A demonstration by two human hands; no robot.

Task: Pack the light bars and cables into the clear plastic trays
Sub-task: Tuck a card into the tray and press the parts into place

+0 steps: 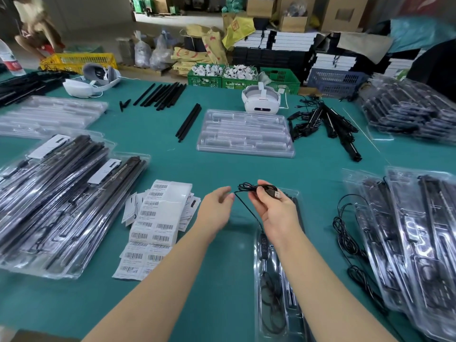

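The right hand (pixel 274 208) is clamped on a looped black cable (pixel 249 187), its silver USB plug (pixel 276 194) poking out past the thumb; the rest of the cable trails down under the wrist to an inline controller with small buttons, lying in a clear plastic tray (pixel 276 280) directly below that hand. The left hand (pixel 217 208) hovers just beside it, fingers apart and holding nothing, its fingertips near the cable loop. Left of the left hand lie white barcode label sheets (pixel 154 228); the barcodes are plain to see, but the print beneath them is too small to read. Farther left are two stacks of filled trays (pixel 56 206). Beyond both hands sits one stack of empty trays (pixel 245 133), with two white headsets (pixel 261 99) farther off. Right of the right hand, loose cables (pixel 345 233) touch another stack of packed trays (pixel 414 243).
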